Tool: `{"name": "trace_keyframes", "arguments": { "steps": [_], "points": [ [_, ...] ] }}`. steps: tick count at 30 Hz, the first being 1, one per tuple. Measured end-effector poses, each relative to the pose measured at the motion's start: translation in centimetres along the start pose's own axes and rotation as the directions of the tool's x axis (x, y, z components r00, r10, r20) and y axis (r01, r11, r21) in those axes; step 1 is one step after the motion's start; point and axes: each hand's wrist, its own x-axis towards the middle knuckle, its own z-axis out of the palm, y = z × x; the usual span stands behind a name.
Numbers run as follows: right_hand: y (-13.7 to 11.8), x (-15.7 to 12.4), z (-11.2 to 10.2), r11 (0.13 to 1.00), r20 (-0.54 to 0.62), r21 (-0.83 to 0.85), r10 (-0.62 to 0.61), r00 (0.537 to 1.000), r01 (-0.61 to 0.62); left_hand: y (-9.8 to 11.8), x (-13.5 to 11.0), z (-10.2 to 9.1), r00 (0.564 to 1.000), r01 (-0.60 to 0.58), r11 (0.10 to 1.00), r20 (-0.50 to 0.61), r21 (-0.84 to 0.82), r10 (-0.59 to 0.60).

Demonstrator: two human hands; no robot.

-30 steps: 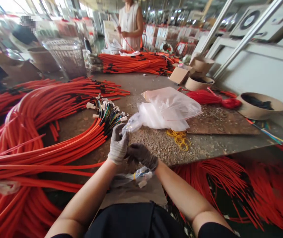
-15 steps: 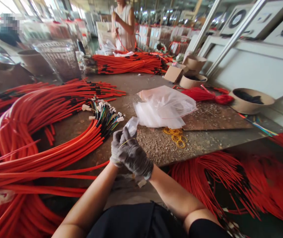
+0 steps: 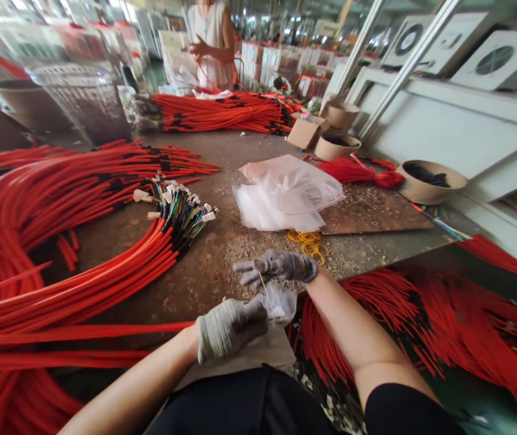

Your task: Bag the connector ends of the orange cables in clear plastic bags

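My left hand (image 3: pixel 231 327), in a pale knit glove, is closed on a small clear plastic bag (image 3: pixel 282 304) near the table's front edge. Just above it, my gloved right hand (image 3: pixel 279 266) pulls at a thin yellow rubber band (image 3: pixel 264 283), with some fingers stretched out to the left. The band runs taut down towards the bag and my left hand. What is inside the bag is hard to make out. Beyond my right hand lie several yellow rubber bands (image 3: pixel 310 243) and a stack of clear plastic bags (image 3: pixel 281 196).
To the left curves a bundle of red-sheathed cables (image 3: pixel 145 257) with white connectors. More red cables (image 3: pixel 222 113) lie at the back, near a standing person (image 3: pixel 211 48). A round tub (image 3: pixel 435 184) holds black pieces at the right. Red wires (image 3: pixel 376 320) hang beside the table.
My hands were together at the bag and have moved apart. The left one came lower with the bag; the right one moved right and up, stretching the rubber band. The view shifted slightly.
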Motion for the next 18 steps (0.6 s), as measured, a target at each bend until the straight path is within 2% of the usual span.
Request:
{"name": "trace_keyframes", "arguments": {
  "steps": [1,2,4,6,8,10,11,12,13,14,15,16,17,18],
  "points": [
    [0.1,0.7,-1.2,0.988,0.040,-0.142,0.059,0.997,-0.053,0.1,-0.1,0.5,0.998,0.011,0.984,0.065,0.180,-0.023],
    [0.1,1.6,-2.4,0.958,0.037,-0.270,0.112,0.993,-0.098,0.1,-0.3,0.9,0.993,0.014,0.928,0.100,0.373,-0.055],
    [0.3,4.1,-4.0,0.868,-0.093,-0.461,0.159,0.983,-0.184,0.0,-0.6,1.3,0.990,0.005,0.784,0.105,0.620,-0.089],
    [0.6,6.8,-4.8,0.730,-0.321,-0.603,0.145,0.936,-0.320,-0.3,-1.1,1.1,0.981,-0.080,0.748,0.184,0.659,-0.058],
    [0.9,9.2,-5.2,0.544,-0.501,-0.695,0.104,0.859,-0.471,-0.7,-1.4,-0.3,0.962,-0.150,0.794,0.271,0.589,-0.020],
    [1.3,10.7,-5.5,0.428,-0.562,-0.727,0.077,0.823,-0.536,-1.2,-1.4,-2.9,0.984,-0.036,0.793,0.160,0.608,-0.079],
    [1.5,11.2,-5.7,0.436,-0.557,-0.727,0.077,0.827,-0.531,-1.6,-1.2,-4.6,0.985,0.162,0.720,-0.069,0.674,-0.157],
    [1.7,11.6,-5.9,0.476,-0.554,-0.711,0.076,0.829,-0.518,-2.0,-0.9,-6.4,0.929,0.370,0.600,-0.296,0.710,-0.223],
    [1.9,11.8,-6.2,0.539,-0.556,-0.676,0.073,0.828,-0.502,-2.5,-0.6,-8.0,0.845,0.535,0.469,-0.455,0.703,-0.281],
    [2.1,11.9,-6.4,0.632,-0.566,-0.613,0.068,0.822,-0.474,-2.9,-0.2,-9.5,0.763,0.646,0.348,-0.549,0.680,-0.342],
    [2.1,12.0,-6.5,0.746,-0.590,-0.513,0.054,0.805,-0.425,-3.4,0.3,-10.6,0.725,0.680,0.266,-0.573,0.683,-0.383],
    [2.1,11.9,-6.6,0.858,-0.636,-0.378,0.033,0.771,-0.348,-3.7,0.9,-11.5,0.705,0.693,0.218,-0.582,0.687,-0.405],
    [2.0,11.6,-6.6,0.945,-0.697,-0.219,0.023,0.717,-0.242,-4.0,1.4,-12.0,0.700,0.691,0.196,-0.576,0.696,-0.422],
    [1.9,11.2,-6.5,0.991,-0.757,-0.056,0.036,0.652,-0.119,-4.2,1.9,-12.3,0.704,0.682,0.193,-0.564,0.705,-0.431]
  ]
}}
